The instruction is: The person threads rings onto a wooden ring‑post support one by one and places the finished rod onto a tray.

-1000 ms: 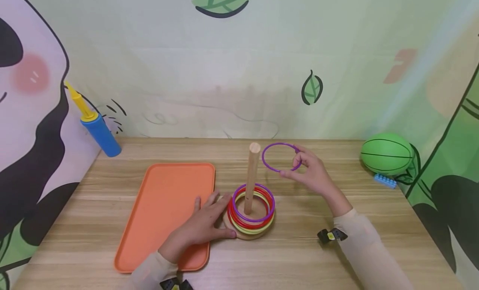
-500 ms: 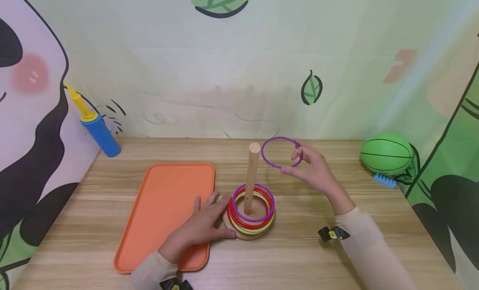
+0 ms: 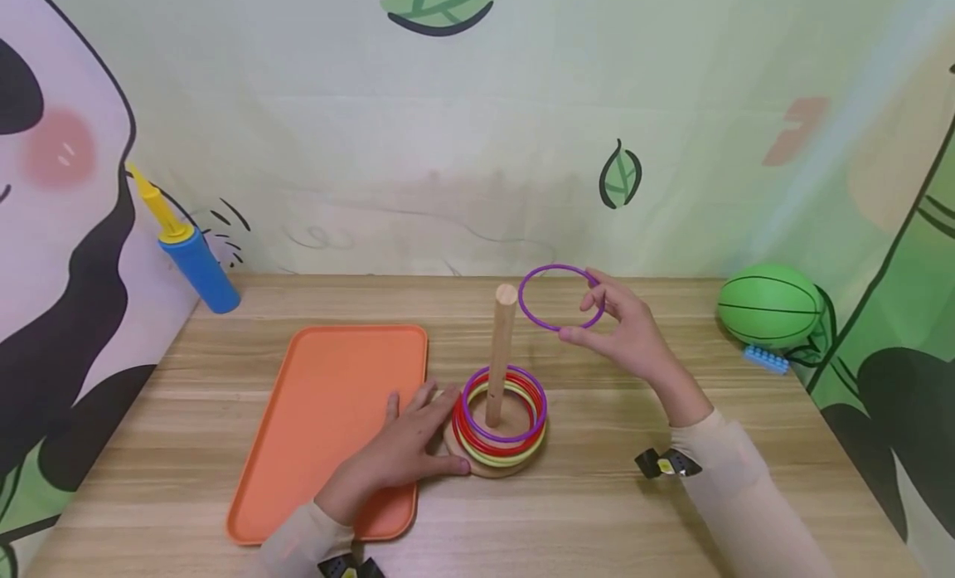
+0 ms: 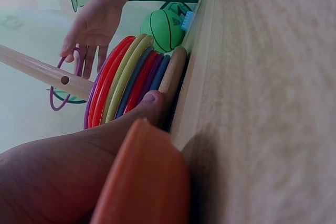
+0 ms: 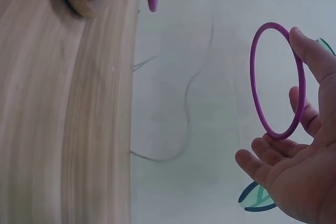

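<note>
A wooden peg (image 3: 501,354) stands upright on a round wooden base (image 3: 492,472) in the head view. Stacked rings (image 4: 122,80) lie around it: purple on top, then red, yellow, blue and others below. My left hand (image 3: 399,445) rests against the base's left side, fingers spread, with the thumb touching the base's edge. To the right of the peg and near its top height, my right hand (image 3: 634,337) holds a thin purple ring (image 5: 252,72) by its right side between thumb and fingers. That ring is apart from the peg.
An orange tray (image 3: 313,445) lies left of the stand, partly under my left forearm. At the back left stands a blue and yellow hand pump (image 3: 197,267). A green ball (image 3: 770,307) and a blue toy brick (image 3: 766,360) sit at the back right.
My right hand has risen slightly with the purple ring, which also tilts a little more toward the camera. My left hand and the stacked rings have stayed in place.
</note>
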`<state>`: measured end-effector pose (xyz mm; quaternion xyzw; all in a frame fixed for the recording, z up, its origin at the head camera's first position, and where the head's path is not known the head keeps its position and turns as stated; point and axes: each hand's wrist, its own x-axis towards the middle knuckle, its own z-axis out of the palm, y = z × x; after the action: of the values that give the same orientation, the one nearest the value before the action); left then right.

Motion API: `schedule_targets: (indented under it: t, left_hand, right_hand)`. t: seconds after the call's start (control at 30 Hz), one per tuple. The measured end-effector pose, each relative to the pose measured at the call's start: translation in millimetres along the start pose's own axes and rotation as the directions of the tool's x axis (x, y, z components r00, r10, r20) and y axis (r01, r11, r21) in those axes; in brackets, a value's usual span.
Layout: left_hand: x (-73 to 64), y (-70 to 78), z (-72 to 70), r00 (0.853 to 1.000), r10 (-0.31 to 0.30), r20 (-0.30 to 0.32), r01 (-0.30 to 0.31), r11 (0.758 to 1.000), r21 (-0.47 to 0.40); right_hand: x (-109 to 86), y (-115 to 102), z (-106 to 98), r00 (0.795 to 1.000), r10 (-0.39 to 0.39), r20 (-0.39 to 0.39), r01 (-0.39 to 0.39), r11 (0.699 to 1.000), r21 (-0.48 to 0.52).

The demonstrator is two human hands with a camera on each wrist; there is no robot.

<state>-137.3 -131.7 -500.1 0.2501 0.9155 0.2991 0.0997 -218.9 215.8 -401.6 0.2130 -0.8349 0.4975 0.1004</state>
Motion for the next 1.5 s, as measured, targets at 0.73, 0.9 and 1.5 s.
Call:
schedule_targets:
  t: [0.73, 0.9, 1.5]
  left_hand:
    - [-0.6, 1.5, -1.4, 1.0, 0.0, 0.001, 0.0, 1.0, 0.001]
    - [-0.7, 1.9, -1.8, 1.0, -0.004, 0.002, 0.004, 1.0, -0.003]
    - [-0.2, 0.3, -0.4, 1.0, 0.013, -0.007, -0.013, 1.0, -0.002]
  right_hand:
    - [1.7, -28.7, -10.6, 0.997, -0.081, -0.005, 0.081, 0.996, -0.043]
    - [2.1, -36.5, -15.3, 0.997, -0.077, -0.006, 0.077, 0.997, -0.02]
    - [5.2, -61.3, -24.9, 0.991, -0.131, -0.019, 0.132, 0.988, 0.077]
